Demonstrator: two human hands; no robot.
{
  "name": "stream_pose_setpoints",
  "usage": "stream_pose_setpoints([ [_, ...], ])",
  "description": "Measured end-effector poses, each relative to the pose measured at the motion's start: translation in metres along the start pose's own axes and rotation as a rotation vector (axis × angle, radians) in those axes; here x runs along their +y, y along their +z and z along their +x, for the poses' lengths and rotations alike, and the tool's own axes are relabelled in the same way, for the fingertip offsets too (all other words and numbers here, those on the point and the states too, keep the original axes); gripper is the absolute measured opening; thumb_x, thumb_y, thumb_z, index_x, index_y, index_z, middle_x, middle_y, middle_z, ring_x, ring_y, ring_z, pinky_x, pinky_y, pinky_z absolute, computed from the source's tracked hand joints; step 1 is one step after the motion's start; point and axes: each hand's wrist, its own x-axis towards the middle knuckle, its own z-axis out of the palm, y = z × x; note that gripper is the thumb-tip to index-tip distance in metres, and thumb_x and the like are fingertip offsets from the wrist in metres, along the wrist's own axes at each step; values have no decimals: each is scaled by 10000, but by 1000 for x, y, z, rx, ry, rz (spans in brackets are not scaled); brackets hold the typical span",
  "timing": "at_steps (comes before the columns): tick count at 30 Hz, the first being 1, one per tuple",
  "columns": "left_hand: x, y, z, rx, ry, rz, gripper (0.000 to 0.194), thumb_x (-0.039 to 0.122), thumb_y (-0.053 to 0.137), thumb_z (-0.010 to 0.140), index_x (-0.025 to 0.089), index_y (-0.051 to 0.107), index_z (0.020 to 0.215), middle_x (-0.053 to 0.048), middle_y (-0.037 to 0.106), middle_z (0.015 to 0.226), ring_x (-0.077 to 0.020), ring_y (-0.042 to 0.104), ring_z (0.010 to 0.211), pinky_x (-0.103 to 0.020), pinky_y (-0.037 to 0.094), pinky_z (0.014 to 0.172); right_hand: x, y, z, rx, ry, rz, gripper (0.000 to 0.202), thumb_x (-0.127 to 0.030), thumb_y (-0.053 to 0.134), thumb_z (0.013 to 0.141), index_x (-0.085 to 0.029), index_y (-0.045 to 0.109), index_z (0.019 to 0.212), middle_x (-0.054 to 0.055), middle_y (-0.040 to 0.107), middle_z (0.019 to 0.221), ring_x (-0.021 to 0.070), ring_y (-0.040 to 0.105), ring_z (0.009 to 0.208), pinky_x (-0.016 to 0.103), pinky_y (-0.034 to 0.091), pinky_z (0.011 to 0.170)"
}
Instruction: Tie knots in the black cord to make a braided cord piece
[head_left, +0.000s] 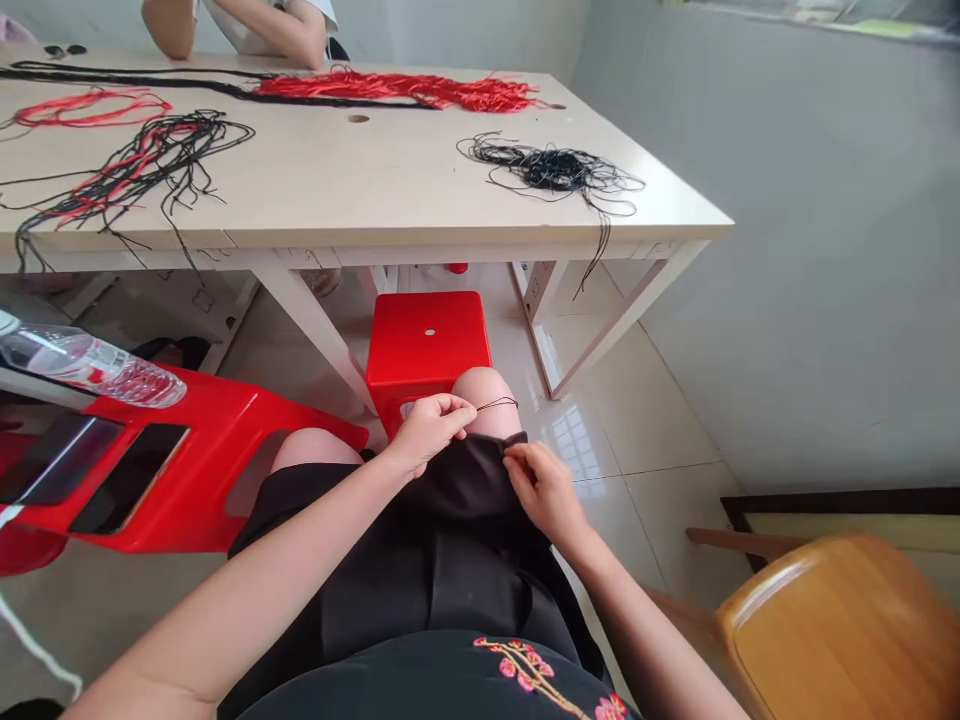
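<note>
Above my lap, my left hand point(435, 430) pinches a thin black cord point(499, 402), whose loop sticks out to the right over my bare knee. Lower and to the right, my right hand point(544, 485) has its thumb and fingertips pressed together at the hem of the black garment point(469, 475); what they hold, if anything, is too small to make out. The two hands are a short way apart. A tangled bundle of black cord point(555, 170) lies on the table ahead, with strands hanging over the front edge.
The table point(360, 190) also bears red cords point(420, 90) and mixed black and red cords point(142, 165). Another person's arm point(277, 35) rests behind it. A red stool point(427, 340) stands ahead. At left are a bottle point(97, 365) and phone point(131, 478); at right, a wooden chair point(840, 630).
</note>
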Motion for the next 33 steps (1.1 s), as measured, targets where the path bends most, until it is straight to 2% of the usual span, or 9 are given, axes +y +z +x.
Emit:
stream_pose_setpoints([
  [4,-7,-6,5,65,36,-45,151,301,631,665,160,592,701,35,535,582,-62,443,505,-190,307,457,-14,-20,-7,-574,-103,118,166,-66,486,792,-187,582,732,-5,574,709,112,533,642,200,422,599],
  [7,-14,-11,4,63,29,-71,150,301,623,671,160,575,692,25,565,649,-71,490,562,-198,351,507,-19,-26,-6,-772,-120,149,183,-46,483,773,-186,597,752,-15,591,723,95,534,626,178,415,587],
  [10,-25,-8,-2,27,49,-35,159,319,597,712,166,553,727,13,592,704,-87,537,607,-220,418,579,-20,-19,-3,-691,-160,43,173,-110,477,825,-184,633,809,7,616,746,115,557,644,203,438,601],
  [16,-59,4,-26,-73,200,190,139,330,484,814,197,491,771,17,577,670,-133,583,651,-262,469,651,-15,2,-9,-181,-329,-312,299,-255,522,882,-164,599,1157,134,588,1198,283,490,1125,424,432,911],
  [18,-67,4,-37,-92,218,302,133,315,458,828,202,501,773,10,595,680,-141,590,655,-260,460,647,-13,4,-18,-118,-339,-398,307,-263,530,883,-152,599,1160,146,550,1271,313,446,1188,447,420,921],
  [22,-71,-7,-64,-170,214,434,144,282,421,848,208,528,785,2,634,689,-156,609,670,-256,442,641,-21,3,-33,-171,-369,-384,179,-223,509,896,-176,662,976,102,672,1026,257,565,942,406,455,801],
  [25,-62,-25,-82,-173,260,527,160,290,416,860,211,554,842,-14,648,721,-180,615,676,-269,419,620,-38,13,-26,-204,-452,-258,227,-193,507,884,-147,620,1075,129,651,1092,265,559,1005,418,469,836],
  [28,-48,-52,-95,-106,258,605,191,335,449,858,209,573,933,-49,673,813,-221,639,758,-285,419,640,-57,42,-5,-223,-553,-124,382,-190,505,868,-140,511,1247,159,563,1263,285,485,1180,469,436,951],
  [33,-24,-117,-110,269,200,757,198,317,369,890,225,544,879,-29,656,735,-197,628,694,-280,415,629,-89,102,33,-274,-485,-41,514,-245,560,819,-92,452,1298,216,533,1274,324,479,1207,521,435,971],
])
